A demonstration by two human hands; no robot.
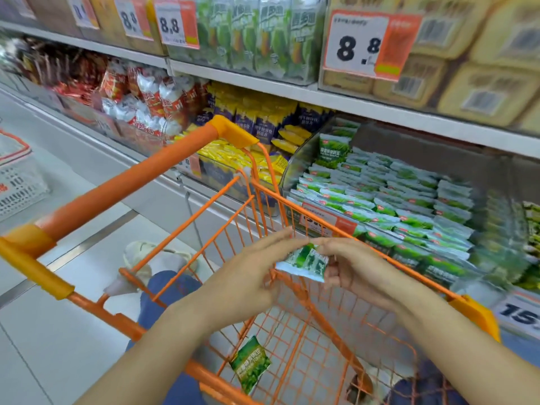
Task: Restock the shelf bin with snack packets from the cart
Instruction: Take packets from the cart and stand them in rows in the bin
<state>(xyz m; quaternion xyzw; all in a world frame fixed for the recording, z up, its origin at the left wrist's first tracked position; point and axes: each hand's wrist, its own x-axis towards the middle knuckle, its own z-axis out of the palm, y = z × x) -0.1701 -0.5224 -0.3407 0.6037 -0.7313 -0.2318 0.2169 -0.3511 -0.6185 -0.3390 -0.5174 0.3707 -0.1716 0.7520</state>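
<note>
Over the orange wire cart both my hands meet around a green-and-white snack packet. My right hand pinches its right side with curled fingers. My left hand has fairly straight fingers against the packet's left edge. Another green packet lies in the cart near the front wall. To the right, at shelf level, stands the clear shelf bin, stacked with many matching green packets.
The cart's orange handle bar runs up to the left. Yellow-and-purple packets and red-and-white bags fill the neighbouring bins. Price tags hang on the upper shelf. My knee and shoe show through the cart.
</note>
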